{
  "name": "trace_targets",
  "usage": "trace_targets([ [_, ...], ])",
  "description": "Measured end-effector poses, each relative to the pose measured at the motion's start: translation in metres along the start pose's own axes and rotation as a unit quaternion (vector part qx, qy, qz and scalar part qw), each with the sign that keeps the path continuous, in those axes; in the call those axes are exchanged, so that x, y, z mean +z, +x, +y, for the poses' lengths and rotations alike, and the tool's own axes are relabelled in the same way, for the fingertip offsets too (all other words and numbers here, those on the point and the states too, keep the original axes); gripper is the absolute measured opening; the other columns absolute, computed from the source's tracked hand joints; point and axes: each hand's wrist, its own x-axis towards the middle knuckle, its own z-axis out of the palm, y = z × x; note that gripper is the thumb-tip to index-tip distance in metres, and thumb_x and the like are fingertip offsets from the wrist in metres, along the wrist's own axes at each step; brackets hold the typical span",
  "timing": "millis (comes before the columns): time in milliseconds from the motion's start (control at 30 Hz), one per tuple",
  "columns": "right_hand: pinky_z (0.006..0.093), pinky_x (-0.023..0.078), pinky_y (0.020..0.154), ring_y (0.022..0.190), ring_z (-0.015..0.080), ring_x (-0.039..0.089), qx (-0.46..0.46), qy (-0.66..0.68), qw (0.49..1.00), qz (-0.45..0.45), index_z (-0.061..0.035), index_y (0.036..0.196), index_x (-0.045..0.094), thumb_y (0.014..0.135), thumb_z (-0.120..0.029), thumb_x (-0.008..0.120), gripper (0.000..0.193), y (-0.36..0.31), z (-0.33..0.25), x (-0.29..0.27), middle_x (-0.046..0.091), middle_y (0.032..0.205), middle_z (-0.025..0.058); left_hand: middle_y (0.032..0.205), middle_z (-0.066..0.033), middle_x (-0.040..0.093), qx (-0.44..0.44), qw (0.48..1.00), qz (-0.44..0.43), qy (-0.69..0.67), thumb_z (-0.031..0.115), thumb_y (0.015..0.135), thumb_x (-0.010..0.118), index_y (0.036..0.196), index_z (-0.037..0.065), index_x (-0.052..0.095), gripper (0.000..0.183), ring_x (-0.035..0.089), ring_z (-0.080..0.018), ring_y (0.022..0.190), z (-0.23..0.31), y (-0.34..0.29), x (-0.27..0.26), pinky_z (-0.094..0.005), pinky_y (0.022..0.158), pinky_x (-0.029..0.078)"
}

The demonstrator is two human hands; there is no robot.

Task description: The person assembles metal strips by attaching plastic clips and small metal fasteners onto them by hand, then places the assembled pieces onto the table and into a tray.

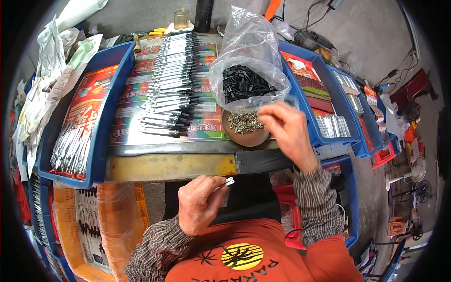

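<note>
My left hand (199, 202) is closed around a small silver metal piece (228, 182), whose end sticks out past the fingertips in front of the table edge. My right hand (289, 131) hovers at the right rim of a round brown bowl (249, 138). Its thumb and fingers are pinched together; what lies between them is hidden. Small brass-coloured metal parts (244, 122) fill the bowl. Behind it, a clear plastic bag (225, 70) stands open with many small black pieces (246, 82) inside. A long row of silver-and-black metal parts (169, 84) lies on the table left of the bag.
At the left, a blue tray (101, 141) holds a pile of slim silver parts (73, 152). Another blue tray (305, 113) on the right contains silver pieces and coloured sheets. Below left stands an orange crate (124, 230). A glass jar (181, 19) sits at the back.
</note>
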Motion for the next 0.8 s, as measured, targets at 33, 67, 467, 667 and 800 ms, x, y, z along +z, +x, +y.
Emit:
trace_targets([
  [33, 0.0376, 0.048, 0.068, 0.077, 0.0307, 0.063, -0.04, -0.044, 0.998, 0.021, 0.0011, 0.088, 0.066, 0.083, -0.009, 0.063, 0.011, 0.013, 0.012, 0.0, 0.064, 0.082, 0.0154, 0.071, -0.0086, 0.061, 0.001, 1.0, 0.002, -0.001, -0.006, 0.074, 0.071, 0.089, 0.002, 0.066, 0.017, 0.058, -0.019, 0.058, 0.0, 0.0, -0.003, -0.0279, 0.053, 0.044],
  [67, 0.0397, 0.048, 0.07, 0.078, 0.0319, 0.063, -0.029, -0.089, 0.995, 0.02, 0.0002, 0.089, 0.067, 0.083, -0.008, 0.063, 0.01, 0.022, 0.023, -0.002, 0.064, 0.084, 0.0156, 0.071, -0.0087, 0.061, 0.008, 1.0, 0.003, 0.002, -0.005, 0.074, 0.071, 0.089, 0.002, 0.066, 0.018, 0.057, -0.0193, 0.057, -0.001, 0.002, -0.002, -0.028, 0.052, 0.044],
  [467, 0.0397, 0.048, 0.079, 0.093, 0.0275, 0.058, -0.022, -0.351, 0.936, -0.021, -0.0061, 0.087, 0.071, 0.076, -0.011, 0.069, 0.012, 0.075, 0.09, 0.024, 0.06, 0.085, 0.0091, 0.067, -0.008, 0.058, -0.014, 1.0, 0.006, 0.015, -0.005, 0.073, 0.071, 0.088, 0.002, 0.066, 0.017, 0.054, -0.0186, 0.052, -0.01, 0.006, -0.015, -0.0288, 0.049, 0.041],
  [667, 0.0406, 0.047, 0.078, 0.093, 0.0282, 0.058, -0.026, -0.33, 0.944, -0.019, -0.0049, 0.089, 0.07, 0.078, -0.012, 0.068, 0.013, 0.077, 0.094, 0.023, 0.06, 0.086, 0.0093, 0.065, -0.0078, 0.056, -0.018, 1.0, 0.003, 0.005, -0.005, 0.073, 0.071, 0.088, 0.002, 0.066, 0.018, 0.052, -0.0171, 0.051, -0.009, 0.004, -0.016, -0.0281, 0.048, 0.04],
  [800, 0.0421, 0.047, 0.077, 0.09, 0.0307, 0.058, -0.064, -0.298, 0.952, 0.011, -0.0037, 0.096, 0.066, 0.08, -0.012, 0.067, 0.018, 0.069, 0.095, 0.017, 0.062, 0.087, 0.0106, 0.066, -0.0081, 0.057, -0.023, 1.0, -0.012, 0.01, -0.005, 0.073, 0.071, 0.088, 0.002, 0.066, 0.017, 0.052, -0.0169, 0.052, -0.007, 0.005, -0.016, -0.0277, 0.048, 0.04],
])
